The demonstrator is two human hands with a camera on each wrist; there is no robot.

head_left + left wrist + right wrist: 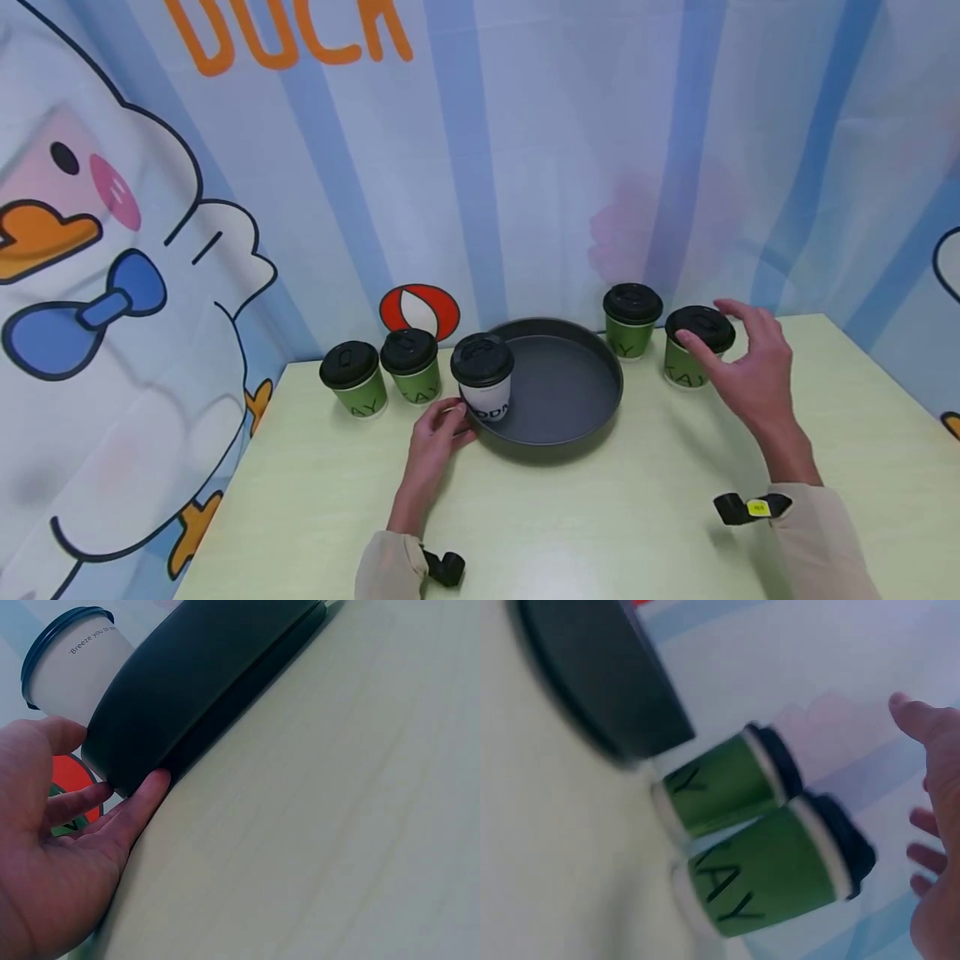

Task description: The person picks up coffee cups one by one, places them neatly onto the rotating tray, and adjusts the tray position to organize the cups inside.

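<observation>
A round dark baking pan (562, 392) has a white paper cup (486, 396) with a black lid inside it, at its left edge. My left hand (437, 437) grips the pan's left side; in the left wrist view the thumb is at the upper rim and fingertips (156, 782) reach under the base. Over on the right, my right hand (757, 375) is spread above a green paper cup (684, 367) with a black lid. The right wrist view shows a gap between that hand's fingers and the lid (836, 836). Nothing is in the right hand.
Another lidded green cup (630, 333) stands between the pan and the right-hand cup. Two more, a green cup (360, 392) and its neighbour (416, 379), stand left of the pan. A printed curtain (525, 167) hangs behind the pale table (570, 525).
</observation>
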